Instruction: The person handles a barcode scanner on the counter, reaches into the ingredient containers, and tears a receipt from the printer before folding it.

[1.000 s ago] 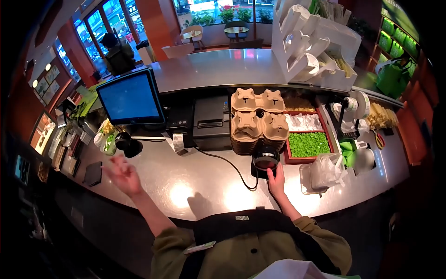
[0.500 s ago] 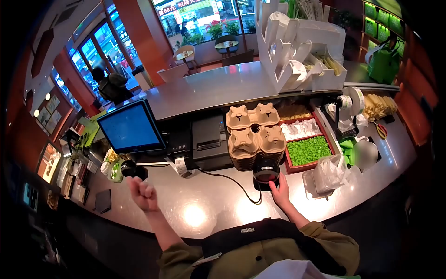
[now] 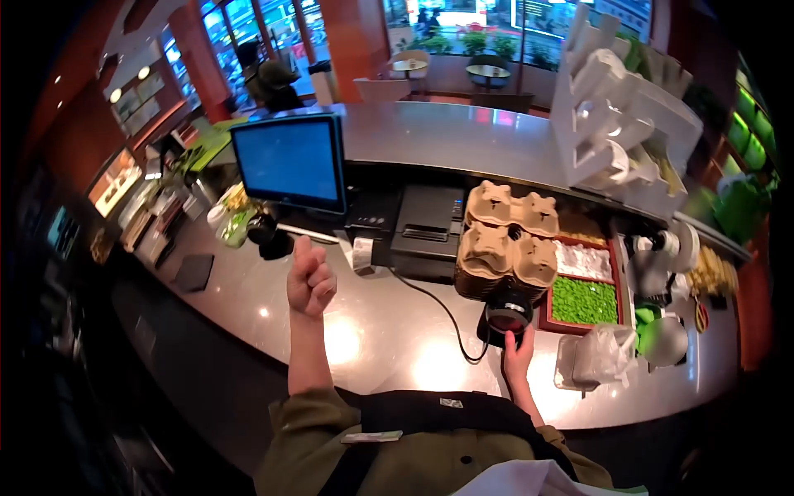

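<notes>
My left hand [image 3: 311,281] is raised over the counter in front of the monitor [image 3: 288,162]. Its fingers are curled into a loose fist with the index finger toward the blue screen, and I see nothing in it. My right hand [image 3: 519,357] grips the lower right side of a black desktop scanner [image 3: 508,314] with a round dark window; some fingers are hidden behind it. Right behind the scanner rises a stack of brown cardboard cup carriers [image 3: 486,246]. A black cable [image 3: 442,302] curves over the counter beside the scanner.
A black printer [image 3: 426,227] and a paper slip [image 3: 362,252] lie between monitor and carriers. To the right are a red tray [image 3: 543,321] of green and white packets and a clear container [image 3: 572,364] with plastic bags. A person [image 3: 271,78] stands beyond the counter.
The view has turned left, so the scene has shifted right. My left hand has risen toward the screen, its fingers still curled. My right hand stays at the scanner.
</notes>
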The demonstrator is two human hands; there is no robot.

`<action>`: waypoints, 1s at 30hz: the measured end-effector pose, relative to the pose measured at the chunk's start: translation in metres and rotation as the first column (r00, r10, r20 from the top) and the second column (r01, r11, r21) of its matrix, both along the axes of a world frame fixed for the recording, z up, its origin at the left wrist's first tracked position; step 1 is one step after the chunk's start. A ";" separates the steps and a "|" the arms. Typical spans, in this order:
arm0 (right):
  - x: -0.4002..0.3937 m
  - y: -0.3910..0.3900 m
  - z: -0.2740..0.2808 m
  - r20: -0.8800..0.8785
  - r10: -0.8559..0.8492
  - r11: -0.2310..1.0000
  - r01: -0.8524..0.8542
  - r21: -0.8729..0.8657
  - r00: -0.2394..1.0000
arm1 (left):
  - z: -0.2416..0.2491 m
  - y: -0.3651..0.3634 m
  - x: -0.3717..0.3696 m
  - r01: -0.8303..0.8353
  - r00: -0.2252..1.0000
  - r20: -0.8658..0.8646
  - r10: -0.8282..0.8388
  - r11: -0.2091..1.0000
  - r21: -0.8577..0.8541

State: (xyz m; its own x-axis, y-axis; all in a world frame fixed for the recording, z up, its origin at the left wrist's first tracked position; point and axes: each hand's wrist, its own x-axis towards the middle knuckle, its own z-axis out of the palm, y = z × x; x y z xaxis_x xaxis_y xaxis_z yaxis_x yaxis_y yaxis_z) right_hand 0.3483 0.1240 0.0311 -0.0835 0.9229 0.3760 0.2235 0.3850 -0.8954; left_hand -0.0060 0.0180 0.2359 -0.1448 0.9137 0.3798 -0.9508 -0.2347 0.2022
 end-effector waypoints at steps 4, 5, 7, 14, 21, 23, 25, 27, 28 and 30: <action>0.001 0.003 -0.009 0.020 -0.010 1.000 0.010 -0.005 1.000 | -0.038 0.006 0.007 -0.288 0.835 -0.547 0.057 0.893 -0.347; 0.001 0.001 -0.002 0.017 0.003 1.000 -0.003 -0.012 1.000 | -0.076 0.017 0.006 -0.108 0.977 -0.215 -0.018 0.821 -0.560; -0.002 0.002 0.000 0.010 0.000 1.000 0.000 0.005 1.000 | -0.193 0.045 -0.007 0.341 0.895 0.434 -0.107 0.790 -0.509; -0.002 0.000 0.000 0.003 -0.006 1.000 0.006 0.000 1.000 | -0.195 0.023 0.062 0.456 0.890 0.208 -0.406 0.786 -0.418; -0.002 0.003 -0.004 0.028 -0.020 1.000 0.019 0.011 0.999 | -0.237 0.034 0.075 0.358 0.913 -0.031 -0.408 0.833 -0.421; -0.003 0.001 -0.006 0.019 -0.034 0.999 0.034 -0.004 0.999 | -0.236 0.036 0.078 0.318 0.941 0.038 -0.337 0.835 -0.448; -0.005 0.000 -0.002 0.019 -0.025 1.000 0.025 0.017 0.999 | -0.232 0.036 0.078 0.289 0.953 0.055 -0.298 0.842 -0.456; -0.004 0.002 -0.004 0.009 -0.012 1.000 0.011 0.010 1.000 | -0.234 0.037 0.080 0.288 0.952 0.034 -0.304 0.854 -0.433; -0.003 0.002 -0.007 0.007 -0.011 1.000 0.011 0.012 1.000 | -0.235 0.036 0.080 0.265 0.958 0.020 -0.286 0.857 -0.442; -0.002 0.003 -0.012 0.018 -0.020 0.999 0.020 0.028 1.000 | -0.230 0.034 0.085 0.221 0.968 -0.004 -0.251 0.860 -0.460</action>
State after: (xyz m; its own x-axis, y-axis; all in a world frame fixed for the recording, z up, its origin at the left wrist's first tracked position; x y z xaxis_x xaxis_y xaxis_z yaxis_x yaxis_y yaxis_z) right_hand 0.3466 0.1272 0.0196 -0.0722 0.9136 0.4002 0.2478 0.4051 -0.8800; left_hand 0.0787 0.0519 0.0061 0.1069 0.9909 -0.0820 -0.9482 0.1264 0.2914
